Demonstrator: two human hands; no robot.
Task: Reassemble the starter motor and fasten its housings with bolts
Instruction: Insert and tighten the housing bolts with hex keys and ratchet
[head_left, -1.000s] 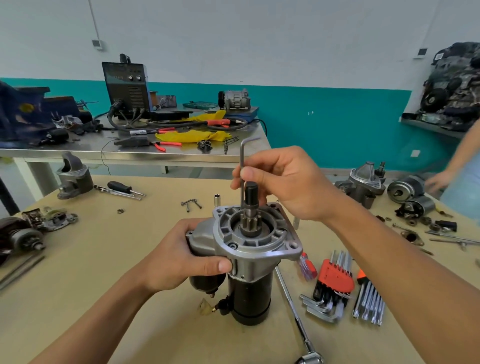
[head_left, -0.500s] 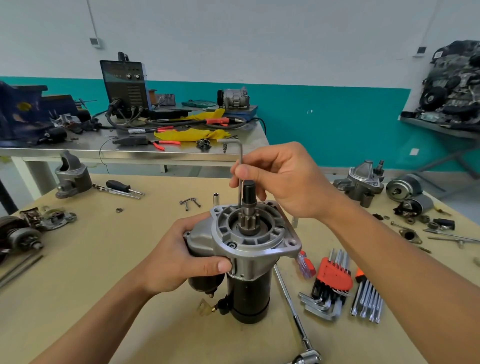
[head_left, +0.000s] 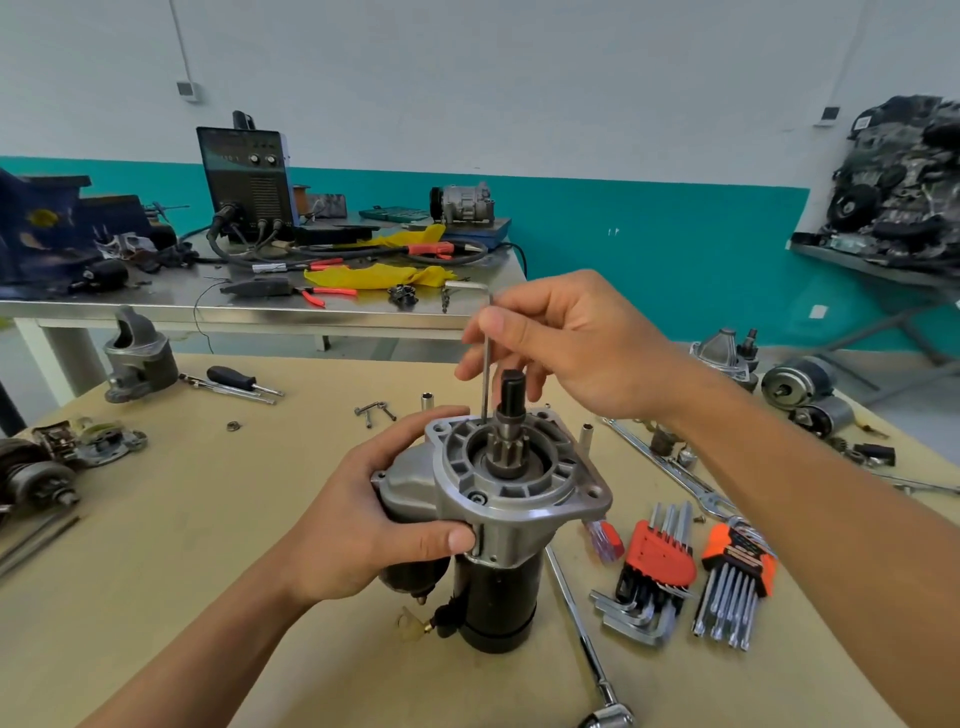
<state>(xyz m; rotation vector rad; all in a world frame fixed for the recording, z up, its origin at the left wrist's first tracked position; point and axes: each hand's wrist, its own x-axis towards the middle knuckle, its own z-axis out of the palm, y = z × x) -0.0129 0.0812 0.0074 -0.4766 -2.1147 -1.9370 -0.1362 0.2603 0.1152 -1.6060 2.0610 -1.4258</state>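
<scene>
The starter motor (head_left: 498, 587) stands upright on the tan table, black body down, silver nose housing (head_left: 524, 499) and pinion gear (head_left: 511, 441) up. My left hand (head_left: 363, 525) grips the housing's left side and the solenoid, thumb along the front flange. My right hand (head_left: 566, 343) pinches a slim L-shaped hex key (head_left: 485, 379) that stands vertical, its short arm pointing left and its tip down in the housing's back left, just beside the pinion shaft. A bolt head (head_left: 477, 498) shows in the front of the flange.
Two orange hex key sets (head_left: 660, 561) (head_left: 735, 566), a small screwdriver (head_left: 602, 538) and a long ratchet (head_left: 582, 629) lie right of the motor. Loose bolts (head_left: 374, 411) and sockets (head_left: 427, 401) lie behind it. Other starter parts sit at the left (head_left: 137, 358) and right (head_left: 795, 379) table edges. A cluttered steel bench (head_left: 156, 312) stands behind.
The hex key's short arm has swung from pointing right to pointing left as my right hand turned it. A person's arm at the right edge has left the view.
</scene>
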